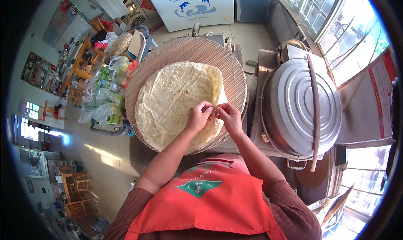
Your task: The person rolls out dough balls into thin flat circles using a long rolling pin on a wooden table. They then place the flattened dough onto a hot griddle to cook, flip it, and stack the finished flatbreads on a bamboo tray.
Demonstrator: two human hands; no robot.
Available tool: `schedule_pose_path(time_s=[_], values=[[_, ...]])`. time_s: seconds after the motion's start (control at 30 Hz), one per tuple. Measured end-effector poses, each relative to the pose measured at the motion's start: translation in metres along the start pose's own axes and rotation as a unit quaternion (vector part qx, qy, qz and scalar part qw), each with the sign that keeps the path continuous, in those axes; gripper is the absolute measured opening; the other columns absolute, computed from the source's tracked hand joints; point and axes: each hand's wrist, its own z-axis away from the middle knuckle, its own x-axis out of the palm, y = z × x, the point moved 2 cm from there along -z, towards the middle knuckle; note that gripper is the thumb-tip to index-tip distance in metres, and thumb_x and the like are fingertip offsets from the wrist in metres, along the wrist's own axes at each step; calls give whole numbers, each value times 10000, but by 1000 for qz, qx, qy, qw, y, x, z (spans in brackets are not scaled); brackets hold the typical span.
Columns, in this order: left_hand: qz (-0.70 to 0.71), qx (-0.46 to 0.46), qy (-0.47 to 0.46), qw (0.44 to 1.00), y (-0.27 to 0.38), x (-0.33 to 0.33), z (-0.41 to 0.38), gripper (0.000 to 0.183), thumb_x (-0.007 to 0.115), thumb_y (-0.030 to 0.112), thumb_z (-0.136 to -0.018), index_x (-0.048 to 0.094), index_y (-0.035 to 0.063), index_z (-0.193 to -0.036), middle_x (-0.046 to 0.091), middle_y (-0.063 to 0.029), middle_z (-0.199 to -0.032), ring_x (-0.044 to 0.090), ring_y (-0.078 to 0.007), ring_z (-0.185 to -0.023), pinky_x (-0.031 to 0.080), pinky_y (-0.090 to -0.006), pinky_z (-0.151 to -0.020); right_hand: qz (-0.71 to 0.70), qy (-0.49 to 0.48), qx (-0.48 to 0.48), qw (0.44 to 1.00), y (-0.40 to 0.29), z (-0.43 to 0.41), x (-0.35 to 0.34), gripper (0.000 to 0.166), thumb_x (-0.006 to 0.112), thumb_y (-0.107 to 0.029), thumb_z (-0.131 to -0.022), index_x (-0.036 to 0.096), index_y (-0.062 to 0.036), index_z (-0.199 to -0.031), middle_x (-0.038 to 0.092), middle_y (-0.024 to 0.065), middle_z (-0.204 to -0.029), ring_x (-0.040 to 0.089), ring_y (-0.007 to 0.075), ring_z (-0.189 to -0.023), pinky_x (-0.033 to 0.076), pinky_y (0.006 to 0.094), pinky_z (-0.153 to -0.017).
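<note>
A large, thin flatbread (173, 98) with brown spots lies on a round tray of woven stalks (189, 49) in front of me. At its right side my left hand (201, 112) pinches the edge of the top sheet between thumb and fingers. My right hand (228, 114) grips that same edge, its fingertips almost touching those of the left. Along the right the edge is lifted and folded back, and a paler sheet (223, 96) shows beneath it. How many sheets are stacked cannot be made out.
Right of the tray stands a big round pan with a ridged metal lid (299, 104), a wooden stick (315, 114) lying across it. Bagged vegetables (107, 85) fill a cart on the left. Beyond the tray is a white chest freezer (195, 10). Wooden chairs (77, 189) stand farther left.
</note>
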Motion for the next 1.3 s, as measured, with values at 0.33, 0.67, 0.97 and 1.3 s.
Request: schedule_pose_path(time_s=[0.33, 0.67, 0.97, 1.3], values=[[-85, 44, 61, 994, -14, -12, -2, 127, 639, 116, -955, 656, 1, -1004, 704, -60, -855, 653, -109, -772, 531, -292, -725, 107, 134, -13, 985, 6, -4, 16, 237, 702, -154, -907, 593, 56, -893, 674, 126, -786, 699, 168, -690, 587, 313, -601], [450, -207, 38, 868, -31, -49, -24, 199, 548, 192, -969, 610, 39, -1078, 684, -100, -1008, 688, -207, -914, 586, -376, -775, 257, 105, -16, 961, -2, -13, 10, 200, 682, -118, -869, 559, 20, -945, 689, 144, -835, 718, 215, -678, 569, 325, -607], [-13, -61, 103, 993, 7, -75, -28, 257, 744, 235, -911, 692, 23, -1046, 692, -46, -920, 623, -115, -834, 506, -298, -749, 127, -43, -13, 991, -15, -18, 53, 232, 553, -104, -990, 635, 30, -1160, 704, 150, -972, 702, 210, -842, 600, 318, -663], [-231, 40, 120, 965, -22, -110, -22, 302, 710, 151, -849, 613, 23, -1104, 662, -107, -1064, 646, -203, -975, 518, -359, -852, 612, -57, -105, 782, -27, -13, 52, 596, 707, -128, -825, 496, -63, -1379, 525, 206, -1355, 501, 359, -1267, 451, 435, -1041]])
